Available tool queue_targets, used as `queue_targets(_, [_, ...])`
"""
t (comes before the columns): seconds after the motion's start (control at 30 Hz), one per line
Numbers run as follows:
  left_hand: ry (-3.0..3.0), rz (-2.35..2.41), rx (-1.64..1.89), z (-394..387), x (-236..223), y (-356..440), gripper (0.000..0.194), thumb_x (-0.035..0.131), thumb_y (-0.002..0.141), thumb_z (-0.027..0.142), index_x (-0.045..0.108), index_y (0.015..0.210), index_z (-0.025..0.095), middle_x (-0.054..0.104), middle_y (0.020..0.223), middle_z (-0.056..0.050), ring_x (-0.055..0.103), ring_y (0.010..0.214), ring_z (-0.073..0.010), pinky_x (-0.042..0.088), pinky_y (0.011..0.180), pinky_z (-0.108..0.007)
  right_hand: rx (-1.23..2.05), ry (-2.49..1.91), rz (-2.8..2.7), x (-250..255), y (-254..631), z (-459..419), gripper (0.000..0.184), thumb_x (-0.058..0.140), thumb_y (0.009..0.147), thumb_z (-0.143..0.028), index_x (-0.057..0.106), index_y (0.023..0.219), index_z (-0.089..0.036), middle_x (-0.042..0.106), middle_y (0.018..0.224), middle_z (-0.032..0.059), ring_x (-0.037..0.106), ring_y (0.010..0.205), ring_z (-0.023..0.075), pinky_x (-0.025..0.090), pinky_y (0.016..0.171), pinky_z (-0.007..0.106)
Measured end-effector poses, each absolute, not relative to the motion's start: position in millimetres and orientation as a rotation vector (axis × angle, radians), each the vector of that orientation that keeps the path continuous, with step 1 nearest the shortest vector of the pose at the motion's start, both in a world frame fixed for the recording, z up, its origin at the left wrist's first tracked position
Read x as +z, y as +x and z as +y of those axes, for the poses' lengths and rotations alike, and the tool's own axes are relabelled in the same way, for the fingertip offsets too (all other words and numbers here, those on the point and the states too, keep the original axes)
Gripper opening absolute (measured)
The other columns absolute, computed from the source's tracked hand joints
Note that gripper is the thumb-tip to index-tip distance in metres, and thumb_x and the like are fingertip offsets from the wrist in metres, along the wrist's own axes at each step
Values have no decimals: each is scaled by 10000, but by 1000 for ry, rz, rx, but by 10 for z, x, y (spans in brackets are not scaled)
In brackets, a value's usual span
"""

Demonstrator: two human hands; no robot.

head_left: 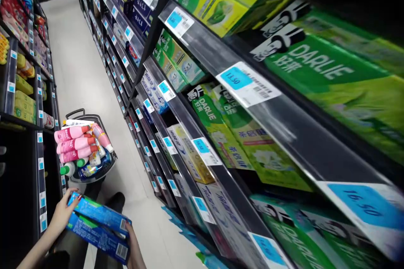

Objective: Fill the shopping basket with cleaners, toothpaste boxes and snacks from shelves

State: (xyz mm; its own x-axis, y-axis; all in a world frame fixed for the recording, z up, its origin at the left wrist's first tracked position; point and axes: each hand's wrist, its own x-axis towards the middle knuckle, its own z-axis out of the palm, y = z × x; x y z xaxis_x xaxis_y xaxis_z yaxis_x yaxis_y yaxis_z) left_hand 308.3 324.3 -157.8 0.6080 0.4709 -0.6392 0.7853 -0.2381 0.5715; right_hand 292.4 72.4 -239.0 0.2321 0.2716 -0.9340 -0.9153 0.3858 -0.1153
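Two long blue toothpaste boxes [97, 233] lie side by side between my hands, low in the view. My left hand [65, 210] grips their left ends, its fingers curled over the upper edge. At the opposite ends my right hand [134, 247] is closed around the boxes, near a barcode. Beyond them, on the floor, stands a black shopping basket [105, 172] filled with goods. Several pink bottles [74, 145] lie on top, beside bottles with green caps [65, 170].
A tall shelf of toothpaste [227, 134] with blue price tags [236, 77] rises close on the right. Another shelf [39, 134] runs along the left. Between them a pale floor aisle [67, 50] leads away. My dark shoe [116, 201] is behind the boxes.
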Motion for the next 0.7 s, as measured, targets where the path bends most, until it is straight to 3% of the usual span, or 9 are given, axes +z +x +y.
queue_targets(0.2, [2013, 564, -466, 3417, -1946, 4114, 313, 623, 754, 439, 635, 1017, 270, 721, 1007, -23, 655, 988, -302, 479, 920, -414, 918, -484, 981, -2726, 3237, 852, 596, 745, 558, -685, 707, 954, -242, 762, 849, 43, 700, 904, 318, 563, 724, 446])
queue_targets(0.33, [2000, 241, -538, 3596, -2261, 5161, 342, 693, 707, 397, 677, 1004, 227, 727, 1029, -45, 646, 1002, -266, 466, 959, -363, 759, -497, 860, -2947, 3651, 1090, 392, 821, 569, -478, 665, 869, -279, 755, 906, 10, 694, 849, 275, 544, 738, 437])
queue_targets(0.43, [1971, 91, -574, 3729, -2488, 5851, 353, 737, 683, 377, 702, 992, 211, 724, 1049, -52, 644, 1014, -250, 458, 967, -343, 568, -565, 791, -3201, 4047, 1431, 340, 797, 608, -401, 615, 876, -297, 734, 874, -42, 671, 803, 204, 529, 740, 372])
queue_targets(0.53, [1938, 35, -596, 3917, -2660, 6294, 355, 710, 754, 411, 687, 1017, 175, 697, 1135, -80, 618, 1076, -243, 436, 1007, -398, 451, -584, 787, -3481, 4424, 1794, 395, 771, 633, -397, 575, 966, -318, 711, 871, -70, 650, 792, 173, 519, 752, 351])
queue_targets(0.7, [1908, 100, -656, 4297, -2907, 6562, 369, 579, 893, 417, 634, 1118, 130, 635, 1244, -93, 573, 1155, -256, 389, 1044, -501, 344, -616, 810, -3843, 4822, 2156, 503, 777, 619, -322, 548, 1065, -287, 689, 937, -40, 631, 846, 174, 515, 783, 354])
